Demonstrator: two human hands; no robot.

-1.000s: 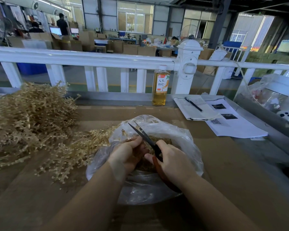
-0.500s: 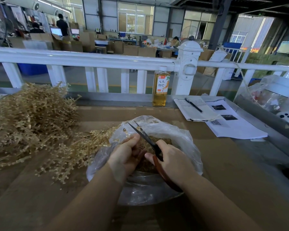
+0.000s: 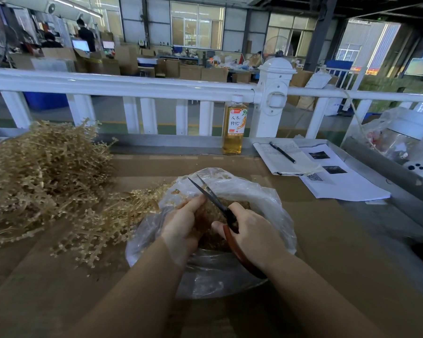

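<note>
Hardly anything has shifted since a second ago: the left hand (image 3: 181,225) has crept a touch further up, so its forefinger now lies right against the blades, while the scissors (image 3: 210,196) keep the same slant. Their two dark blades stand slightly apart, tips pointing up and away to the left above the mouth of the clear plastic bag (image 3: 261,198).

The right hand (image 3: 252,230) grips the scissors by their reddish-brown handles (image 3: 239,254), fingers curled through and round them. The left hand's other fingers curl inward over the bag's opening — whether they pinch a piece between them I cannot tell, since the palm side is hidden.

Inside the bag lies a heap of brown clippings (image 3: 239,204), just beyond both hands. The bag sits on the brown table (image 3: 327,240), near its front edge. To its left spreads a big pile of pale golden sprigs (image 3: 42,172), some strands reaching the bag's rim.

Further back a bottle (image 3: 233,128) of amber drink stands upright by the white railing (image 3: 132,85). To the right of it lies a notebook (image 3: 286,157) with a pen (image 3: 282,152) across it, partly overlapping some printed sheets (image 3: 340,184).
</note>
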